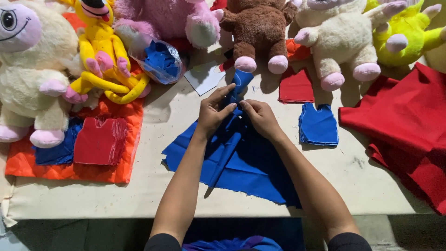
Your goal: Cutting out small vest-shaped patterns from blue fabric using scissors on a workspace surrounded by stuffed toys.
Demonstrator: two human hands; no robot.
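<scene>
Head view, one entry per item, placed against the blue cloth.

- Blue cloth [241,162]: large sheet spread on the pale tabletop [186,116], gathered into a ridge up its middle; its far end runs to a narrow folded tip just below the brown plush toy [258,28].
- Left hand [213,111]: fingers closed narrow, pinching the ridge of the blue cloth from its left side, index finger stretched toward the tip.
- Right hand [261,117]: fingers curled, gripping the same ridge from the right, just beside the left hand; whether the two thumbs touch is hard to tell, as the folds hide them.
- Small blue cut piece [318,124]: flat on the tabletop, just right of the blue cloth, apart from it.
- Red cut piece [295,86]: beyond the small blue piece, near the brown toy's feet.
- Red fabric [409,125]: heaped, well right of the blue cloth.
- Orange cloth [125,139]: left of the blue cloth, carrying a red stitched piece [100,141] and a blue scrap.
- Plastic bag [158,58] with blue contents: beyond the cloth, to its left.
- Yellow plush toy [100,42], cream plush toy [32,69], pink plush toy [172,18]: along the far left edge.
- Cream plush toy with pink feet [339,42], lime plush toy [409,32]: far right.
</scene>
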